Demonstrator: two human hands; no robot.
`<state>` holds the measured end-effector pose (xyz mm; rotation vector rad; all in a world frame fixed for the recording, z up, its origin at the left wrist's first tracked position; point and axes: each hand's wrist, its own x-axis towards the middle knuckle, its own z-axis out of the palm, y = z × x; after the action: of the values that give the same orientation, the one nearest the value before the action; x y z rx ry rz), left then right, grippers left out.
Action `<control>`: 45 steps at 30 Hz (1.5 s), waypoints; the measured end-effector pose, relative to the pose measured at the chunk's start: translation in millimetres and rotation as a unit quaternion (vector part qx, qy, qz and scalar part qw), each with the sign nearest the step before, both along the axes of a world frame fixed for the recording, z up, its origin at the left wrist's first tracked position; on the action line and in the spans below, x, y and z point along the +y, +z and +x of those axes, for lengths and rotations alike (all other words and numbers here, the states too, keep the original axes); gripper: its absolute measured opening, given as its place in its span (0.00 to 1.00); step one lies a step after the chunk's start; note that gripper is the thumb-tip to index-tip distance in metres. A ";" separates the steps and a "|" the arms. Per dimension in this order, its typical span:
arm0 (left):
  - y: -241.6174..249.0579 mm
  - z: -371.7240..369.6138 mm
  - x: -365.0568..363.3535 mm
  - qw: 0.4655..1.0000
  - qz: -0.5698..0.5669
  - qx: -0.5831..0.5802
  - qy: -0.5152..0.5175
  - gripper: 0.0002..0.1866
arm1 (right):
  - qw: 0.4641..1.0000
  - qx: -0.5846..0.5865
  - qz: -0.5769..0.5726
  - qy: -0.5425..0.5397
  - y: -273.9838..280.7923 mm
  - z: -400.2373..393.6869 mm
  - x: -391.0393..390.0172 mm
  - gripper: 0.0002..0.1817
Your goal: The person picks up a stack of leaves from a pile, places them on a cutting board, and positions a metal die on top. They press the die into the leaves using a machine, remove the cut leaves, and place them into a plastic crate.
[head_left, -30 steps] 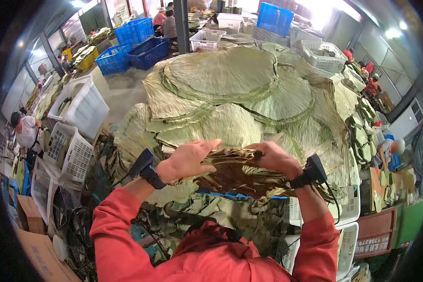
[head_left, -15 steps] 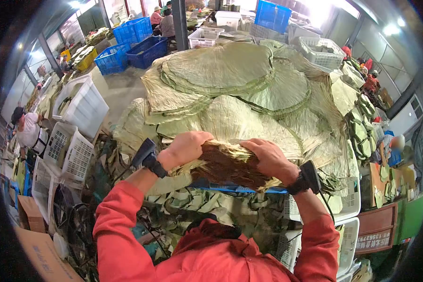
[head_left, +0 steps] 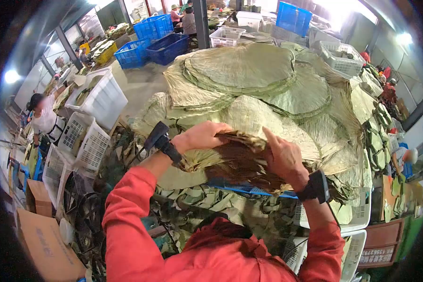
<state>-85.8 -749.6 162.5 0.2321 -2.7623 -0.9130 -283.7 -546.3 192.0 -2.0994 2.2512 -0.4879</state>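
Observation:
My left hand (head_left: 203,137) grips the upper left edge of a stack of dried leaves (head_left: 242,162), with the fingers curled over it. The stack's brown cut edges face me. At its right end, my right hand (head_left: 286,159) holds the edge, its index finger pointing upward and the other fingers partly hidden. Beyond both hands spreads a wide pile of large, round, pale green dried leaves (head_left: 239,68), layered in several overlapping stacks. Below the held stack, a strip of blue plastic (head_left: 254,189) shows.
White crates (head_left: 91,152) stand at the left, near a cardboard box (head_left: 47,246). Leaf scraps (head_left: 207,199) lie in front of me. More white crates (head_left: 357,249) are at the right. Blue crates (head_left: 167,49) and a post (head_left: 201,26) stand behind. Other people work in the background.
The view has shifted, so the scene sits farther right. My right index finger has lifted off the stack's edge and points up. The held stack has tilted, its right end lower.

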 end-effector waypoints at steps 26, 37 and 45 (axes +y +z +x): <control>-13.8 120.9 22.2 0.949 -0.254 -0.065 0.173 0.42 | 0.882 -0.470 -0.029 -0.031 2.2 -38.7 -22.3 0.15; 8.4 105.3 3.9 0.988 -0.139 0.002 0.072 0.30 | 0.898 -0.436 -0.018 -0.058 3.4 -43.1 -19.9 0.17; 19.2 95.9 -10.0 0.992 -0.099 -0.061 0.047 0.22 | 0.927 -0.359 -0.101 -0.050 0.3 -35.3 -20.1 0.16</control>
<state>10.1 -759.6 181.7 0.3920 -2.9001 -0.6150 -318.9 -566.5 192.3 -1.4947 1.9140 -1.2899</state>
